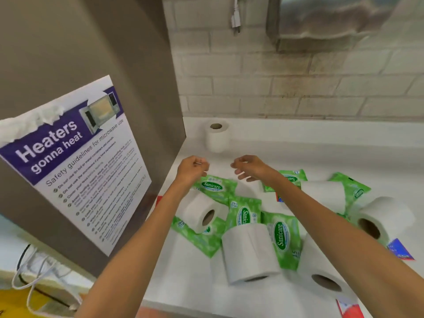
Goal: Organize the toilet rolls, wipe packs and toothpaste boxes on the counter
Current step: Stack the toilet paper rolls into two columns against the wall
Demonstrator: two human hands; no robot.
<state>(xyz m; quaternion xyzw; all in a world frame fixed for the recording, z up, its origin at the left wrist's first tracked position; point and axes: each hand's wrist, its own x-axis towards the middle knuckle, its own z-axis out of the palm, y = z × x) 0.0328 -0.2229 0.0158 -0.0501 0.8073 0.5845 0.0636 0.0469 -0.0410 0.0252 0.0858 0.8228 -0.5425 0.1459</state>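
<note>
One toilet roll stands upright at the back left of the white counter. My left hand and right hand hover a little in front of it, fingers loosely curled, holding nothing. Below my arms lies a jumble: several toilet rolls on their sides, such as one at the left and one in the middle, mixed with several green Sanicare wipe packs. Red and blue toothpaste boxes peek out at the right and at the front edge.
A grey cabinet side with a microwave safety poster walls off the counter's left. A white brick wall runs behind, with a metal dispenser and a hanging plug above. Cables lie on a lower surface at bottom left.
</note>
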